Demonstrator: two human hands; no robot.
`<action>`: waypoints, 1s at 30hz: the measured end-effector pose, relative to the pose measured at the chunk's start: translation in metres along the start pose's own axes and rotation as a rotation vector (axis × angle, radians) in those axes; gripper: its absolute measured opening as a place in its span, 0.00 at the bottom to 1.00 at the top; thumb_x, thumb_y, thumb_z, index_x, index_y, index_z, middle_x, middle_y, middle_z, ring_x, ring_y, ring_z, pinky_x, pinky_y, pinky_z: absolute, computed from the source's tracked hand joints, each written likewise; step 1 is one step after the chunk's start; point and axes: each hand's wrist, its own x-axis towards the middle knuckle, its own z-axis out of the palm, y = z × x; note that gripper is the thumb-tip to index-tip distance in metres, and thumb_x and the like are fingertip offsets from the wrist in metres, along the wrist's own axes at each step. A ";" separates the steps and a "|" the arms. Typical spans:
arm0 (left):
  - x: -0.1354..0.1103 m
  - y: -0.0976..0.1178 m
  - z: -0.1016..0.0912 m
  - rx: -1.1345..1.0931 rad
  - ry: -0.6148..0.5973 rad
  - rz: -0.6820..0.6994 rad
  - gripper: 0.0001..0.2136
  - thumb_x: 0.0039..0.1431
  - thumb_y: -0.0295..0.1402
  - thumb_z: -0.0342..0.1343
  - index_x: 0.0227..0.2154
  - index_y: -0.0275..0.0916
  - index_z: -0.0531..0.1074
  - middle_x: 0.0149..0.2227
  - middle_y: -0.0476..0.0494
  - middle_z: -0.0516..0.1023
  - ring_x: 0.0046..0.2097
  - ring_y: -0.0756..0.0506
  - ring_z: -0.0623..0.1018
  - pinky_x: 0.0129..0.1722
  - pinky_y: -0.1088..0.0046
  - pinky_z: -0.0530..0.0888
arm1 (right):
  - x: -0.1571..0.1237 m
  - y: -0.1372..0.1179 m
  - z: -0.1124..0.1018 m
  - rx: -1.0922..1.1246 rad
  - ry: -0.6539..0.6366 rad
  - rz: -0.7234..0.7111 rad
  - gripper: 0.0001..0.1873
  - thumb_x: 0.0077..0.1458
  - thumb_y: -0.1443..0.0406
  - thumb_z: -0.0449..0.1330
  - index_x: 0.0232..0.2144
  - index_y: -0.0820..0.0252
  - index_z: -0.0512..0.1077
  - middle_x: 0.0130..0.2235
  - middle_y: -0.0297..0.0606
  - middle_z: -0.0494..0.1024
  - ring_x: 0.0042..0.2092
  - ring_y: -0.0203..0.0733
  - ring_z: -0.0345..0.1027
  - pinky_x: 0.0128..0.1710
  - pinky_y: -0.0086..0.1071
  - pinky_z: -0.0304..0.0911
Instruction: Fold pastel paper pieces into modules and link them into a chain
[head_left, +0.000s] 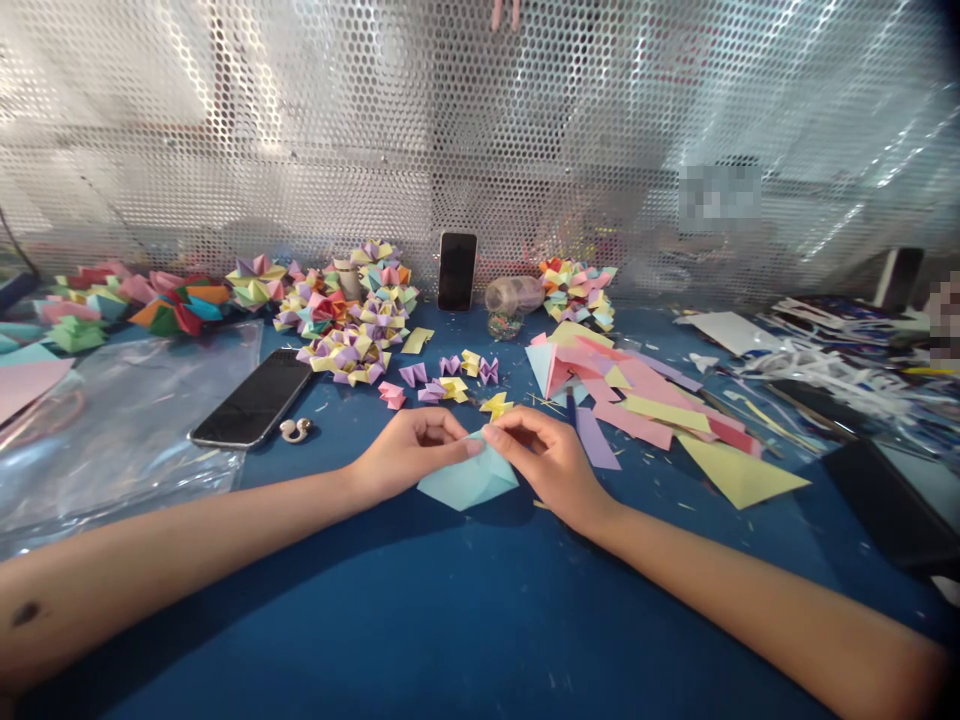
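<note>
A piece of light blue paper (469,482), partly folded, is held between my two hands just above the blue table. My left hand (409,450) pinches its upper left part, thumb on top and fingers curled. At its top corner, my right hand (551,462) grips the paper between thumb and fingertips, close to the left thumb. Some of the paper's upper edge is hidden by my fingers. Just beyond my hands lie several small folded paper pieces: a pink one (391,395), a purple one (412,375) and a yellow one (496,404).
Rows of assembled paper origami (360,335) stand behind. A phone (259,398) and earbuds (296,430) lie left, near a plastic bag (150,440). Another phone (457,270) stands upright against perforated metal. Coloured paper sheets (739,470) and shredded strips (817,350) spread right.
</note>
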 end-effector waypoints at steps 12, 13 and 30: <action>-0.003 0.000 -0.001 0.120 -0.006 0.056 0.15 0.56 0.42 0.53 0.21 0.37 0.62 0.15 0.57 0.58 0.17 0.56 0.59 0.16 0.81 0.53 | 0.001 0.002 0.000 0.047 -0.021 0.076 0.11 0.57 0.57 0.55 0.29 0.58 0.67 0.27 0.31 0.65 0.29 0.33 0.58 0.28 0.28 0.55; -0.003 -0.001 0.000 0.109 -0.030 0.042 0.17 0.57 0.42 0.53 0.20 0.37 0.60 0.14 0.57 0.59 0.17 0.56 0.60 0.16 0.81 0.55 | 0.001 0.003 0.000 0.048 -0.027 0.080 0.11 0.57 0.57 0.54 0.29 0.58 0.67 0.27 0.31 0.65 0.28 0.32 0.57 0.27 0.28 0.54; 0.002 0.000 0.001 -0.141 0.094 -0.023 0.10 0.54 0.38 0.56 0.32 0.37 0.64 0.24 0.53 0.68 0.25 0.54 0.68 0.27 0.78 0.66 | 0.001 0.000 0.000 0.208 0.054 0.115 0.10 0.54 0.63 0.56 0.41 0.55 0.65 0.39 0.37 0.72 0.38 0.38 0.67 0.36 0.33 0.64</action>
